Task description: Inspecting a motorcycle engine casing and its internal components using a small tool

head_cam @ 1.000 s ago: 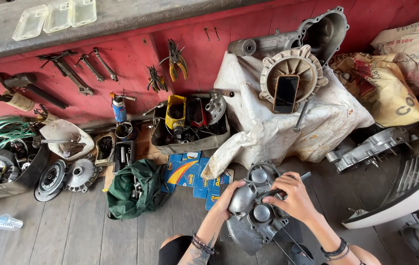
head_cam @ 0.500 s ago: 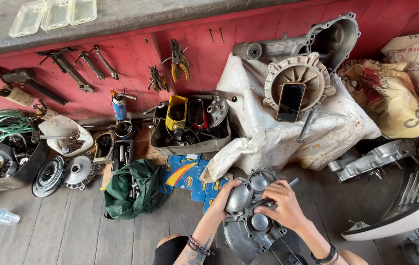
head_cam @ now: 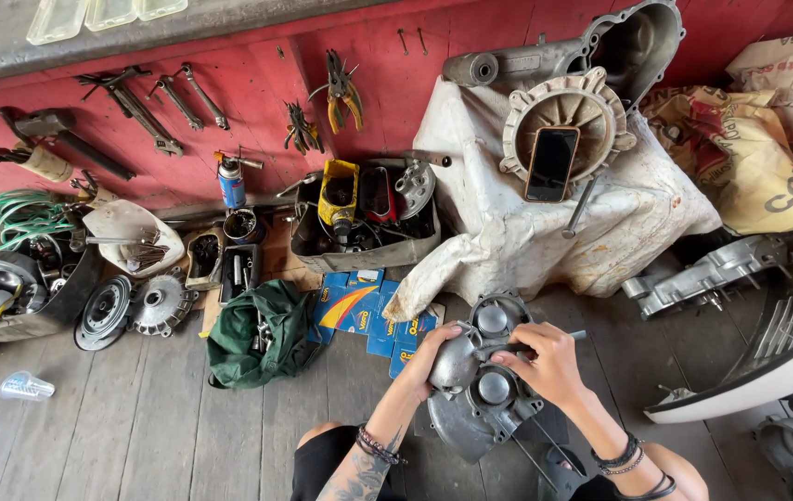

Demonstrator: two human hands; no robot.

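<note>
A grey metal engine casing [head_cam: 482, 394] is held over the wooden floor [head_cam: 136, 427], directly between both hands. The left hand [head_cam: 441, 348] is clamped on its upper left edge. The right hand [head_cam: 549, 364] is closed around a thin metal tool [head_cam: 571, 336] and rests on the casing's upper right. Blue boxes [head_cam: 359, 311] lie just beyond the left hand, beside a green cloth bag [head_cam: 257, 332].
</note>
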